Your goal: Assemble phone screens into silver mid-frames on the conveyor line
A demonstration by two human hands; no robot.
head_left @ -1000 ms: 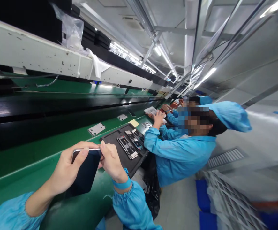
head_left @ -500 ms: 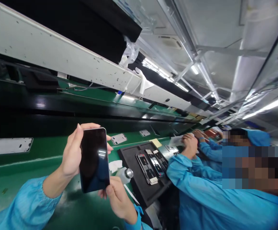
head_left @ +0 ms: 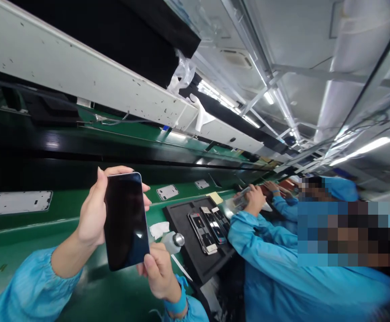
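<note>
A smartphone (head_left: 126, 223) with a dark, glossy screen is held up above the green bench, screen towards me. My left hand (head_left: 94, 208) wraps round its left side, with the fingers passing behind and their tips showing past the right edge. At the lower right corner, my right hand (head_left: 157, 270) pinches the phone between thumb and fingers. The phone stands nearly upright, tilted slightly. Light reflects low on its screen. The phone's back is hidden.
A black tray (head_left: 195, 264) with several opened phones (head_left: 202, 232) lies to the right. Beside it stand a bottle (head_left: 173, 243) and a white tissue (head_left: 159, 230). A pale phone-sized plate (head_left: 15, 202) lies at far left. A co-worker's blue sleeve (head_left: 268, 250) is close on the right.
In the view, the phone and both my hands have shifted slightly left. The reflection on the screen has moved lower. The co-worker's hands have shifted left, beside a clear item.
</note>
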